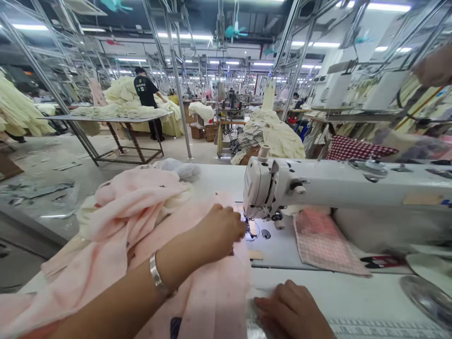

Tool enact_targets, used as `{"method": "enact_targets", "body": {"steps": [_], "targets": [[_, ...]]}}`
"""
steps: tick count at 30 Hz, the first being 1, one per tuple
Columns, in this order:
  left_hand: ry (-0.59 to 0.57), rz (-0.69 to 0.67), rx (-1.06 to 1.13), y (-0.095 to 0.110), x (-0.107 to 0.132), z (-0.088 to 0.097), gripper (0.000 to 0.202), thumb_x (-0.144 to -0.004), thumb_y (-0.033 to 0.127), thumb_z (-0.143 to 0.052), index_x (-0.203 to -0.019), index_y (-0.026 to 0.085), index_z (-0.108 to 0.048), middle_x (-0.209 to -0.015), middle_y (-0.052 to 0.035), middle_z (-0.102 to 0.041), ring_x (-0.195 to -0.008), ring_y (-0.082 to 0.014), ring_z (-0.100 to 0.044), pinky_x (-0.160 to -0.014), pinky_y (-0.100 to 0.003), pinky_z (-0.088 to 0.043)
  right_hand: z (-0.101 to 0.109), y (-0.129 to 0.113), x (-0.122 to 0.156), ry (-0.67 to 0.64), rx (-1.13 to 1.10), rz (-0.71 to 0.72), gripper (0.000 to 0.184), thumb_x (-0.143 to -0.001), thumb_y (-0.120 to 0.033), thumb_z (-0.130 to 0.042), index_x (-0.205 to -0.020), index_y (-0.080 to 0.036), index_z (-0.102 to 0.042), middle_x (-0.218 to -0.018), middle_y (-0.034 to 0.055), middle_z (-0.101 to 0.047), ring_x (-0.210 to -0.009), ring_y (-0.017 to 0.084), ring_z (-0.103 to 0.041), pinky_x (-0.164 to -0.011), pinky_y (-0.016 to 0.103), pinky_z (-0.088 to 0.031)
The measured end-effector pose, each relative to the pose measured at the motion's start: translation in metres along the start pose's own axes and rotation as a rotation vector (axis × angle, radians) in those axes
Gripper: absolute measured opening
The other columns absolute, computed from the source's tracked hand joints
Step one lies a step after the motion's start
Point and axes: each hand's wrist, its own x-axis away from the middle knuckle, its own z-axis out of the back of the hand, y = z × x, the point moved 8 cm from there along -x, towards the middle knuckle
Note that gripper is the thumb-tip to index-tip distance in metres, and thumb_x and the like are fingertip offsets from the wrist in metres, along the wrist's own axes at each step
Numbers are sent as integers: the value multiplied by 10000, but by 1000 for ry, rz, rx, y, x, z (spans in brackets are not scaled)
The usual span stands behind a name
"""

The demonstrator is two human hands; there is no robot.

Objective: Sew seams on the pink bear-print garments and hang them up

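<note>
My left hand [221,230], with a silver bracelet on the wrist, rests knuckles-up on pink fabric [141,235] right beside the needle of a white sewing machine [275,188]; its fingers are curled and pressing the cloth toward the presser foot. My right hand [291,310] lies at the near table edge, fingers bent down on the edge of the same pink fabric. The cloth is heaped to the left and spreads across the white table [353,292].
A pink checked cloth [325,240] lies right of the needle, with red-handled scissors [381,260] beyond it. Another hand [434,66] shows at the upper right. Behind, a person in black [146,94] stands by tables piled with cream fabric.
</note>
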Motion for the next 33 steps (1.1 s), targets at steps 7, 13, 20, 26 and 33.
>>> {"method": "enact_targets", "body": {"steps": [7,13,20,26,33], "targets": [[-119,-152,264,18,11,-32,104,-756,126,-657,-742,199,-584,-829,9,-614,-896,-198,-555,-941,-442,-336,-10,-5,-17,132,37,40,345,-964,-375,-304,-912,-230,-612,-656,-6,-529,-611,162,-423,-592,306,-222],[60,-71,333,2,-4,-34,69,-814,131,-602,-837,185,-564,-806,5,-623,-774,-171,-560,-732,-290,-399,-6,-5,-18,101,20,22,353,-964,-364,-321,-786,-214,-586,-642,-16,-538,-610,151,-435,-605,301,-235],[97,-23,361,4,-5,-59,94,-880,175,-540,-804,170,-595,-840,-19,-610,-803,-167,-536,-763,-296,-406,-14,-38,-23,173,116,222,387,-979,-220,-255,-801,-236,-599,-524,-29,-507,-520,144,-409,-575,312,-221],[112,3,397,1,0,-58,85,-870,133,-533,-807,171,-577,-851,-11,-605,-821,-154,-531,-756,-266,-423,2,-30,-36,182,-157,211,402,-994,-297,-252,-699,-205,-509,-527,-36,-534,-557,107,-494,-547,247,-309],[144,5,316,1,-4,-55,173,-870,70,-471,-770,154,-585,-796,-33,-586,-789,-179,-508,-764,-317,-406,1,-23,-32,122,-51,333,355,-945,-107,-307,-705,-179,-560,-628,-9,-616,-697,127,-575,-671,263,-400]]}}
